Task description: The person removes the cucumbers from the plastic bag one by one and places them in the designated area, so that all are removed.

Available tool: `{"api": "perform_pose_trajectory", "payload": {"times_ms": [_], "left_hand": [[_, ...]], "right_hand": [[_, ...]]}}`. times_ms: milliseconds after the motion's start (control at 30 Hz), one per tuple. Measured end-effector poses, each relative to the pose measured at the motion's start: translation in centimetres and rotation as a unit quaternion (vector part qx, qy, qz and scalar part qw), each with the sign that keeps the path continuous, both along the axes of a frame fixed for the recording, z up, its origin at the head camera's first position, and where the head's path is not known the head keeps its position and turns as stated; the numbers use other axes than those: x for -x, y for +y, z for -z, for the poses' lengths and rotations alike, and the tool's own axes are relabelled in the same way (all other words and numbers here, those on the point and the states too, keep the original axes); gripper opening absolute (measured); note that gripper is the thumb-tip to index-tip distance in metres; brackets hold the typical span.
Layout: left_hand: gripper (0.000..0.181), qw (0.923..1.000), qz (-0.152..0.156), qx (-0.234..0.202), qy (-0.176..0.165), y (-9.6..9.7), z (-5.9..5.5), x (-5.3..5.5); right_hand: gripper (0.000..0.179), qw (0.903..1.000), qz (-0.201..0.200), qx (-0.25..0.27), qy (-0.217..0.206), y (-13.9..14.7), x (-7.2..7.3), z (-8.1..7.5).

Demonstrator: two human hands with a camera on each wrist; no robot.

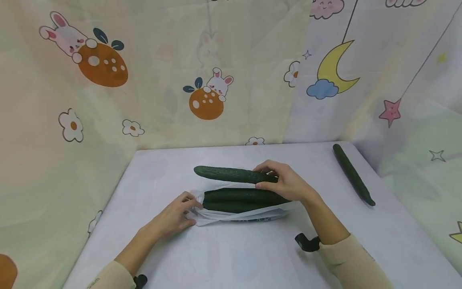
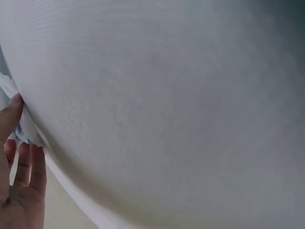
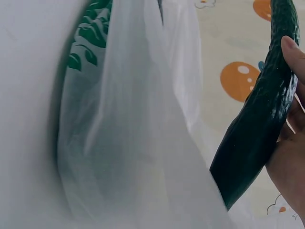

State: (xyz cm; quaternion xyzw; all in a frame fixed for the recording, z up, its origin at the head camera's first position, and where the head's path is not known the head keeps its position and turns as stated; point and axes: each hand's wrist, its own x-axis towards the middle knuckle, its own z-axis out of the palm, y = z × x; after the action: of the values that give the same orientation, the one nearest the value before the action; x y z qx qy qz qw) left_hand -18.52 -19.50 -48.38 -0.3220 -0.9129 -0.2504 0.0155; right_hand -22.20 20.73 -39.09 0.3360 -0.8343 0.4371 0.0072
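Note:
A dark green cucumber [image 1: 223, 174] lies crosswise over the far edge of a thin white plastic bag [image 1: 213, 217]. My right hand [image 1: 285, 181] grips its right end between thumb and fingers. More dark green cucumber [image 1: 238, 200] shows through the bag's long opening. At the left end of the bag, my left hand [image 1: 178, 213] pinches the plastic; in the left wrist view its thumb [image 2: 14, 107] and fingers meet a white fold. Green leaf print [image 3: 88, 36] marks the bag in the right wrist view, where the held cucumber [image 3: 252, 138] is partly behind the plastic.
Another cucumber [image 1: 353, 174] lies by itself near the right edge of the white-covered table [image 1: 245, 257]. Patterned cloth [image 1: 159, 72] hangs along the back and sides. A black device [image 1: 307, 242] sits at the right wrist.

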Motion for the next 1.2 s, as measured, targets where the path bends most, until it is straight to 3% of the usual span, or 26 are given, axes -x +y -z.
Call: {"api": "perform_pose_trajectory", "payload": {"times_ms": [300, 633, 967, 1200], "left_hand": [[0.049, 0.9990, 0.016, -0.035, -0.021, -0.7, 0.3, 0.5], [0.051, 0.9983, 0.003, -0.023, -0.053, -0.8, 0.5, 0.6], [0.051, 0.9970, -0.002, -0.036, -0.069, -0.9, 0.5, 0.4], [0.052, 0.9976, 0.007, -0.041, -0.055, -0.8, 0.6, 0.5]], "right_hand": [[0.040, 0.9985, 0.030, 0.036, -0.027, 0.7, -0.1, -1.7], [0.043, 0.9931, 0.058, 0.096, -0.034, 2.4, -0.2, -3.6], [0.041, 0.9886, 0.088, 0.121, -0.021, 4.3, 0.0, -3.5], [0.041, 0.9863, 0.109, 0.121, -0.024, 5.7, -0.1, -3.1]]}}
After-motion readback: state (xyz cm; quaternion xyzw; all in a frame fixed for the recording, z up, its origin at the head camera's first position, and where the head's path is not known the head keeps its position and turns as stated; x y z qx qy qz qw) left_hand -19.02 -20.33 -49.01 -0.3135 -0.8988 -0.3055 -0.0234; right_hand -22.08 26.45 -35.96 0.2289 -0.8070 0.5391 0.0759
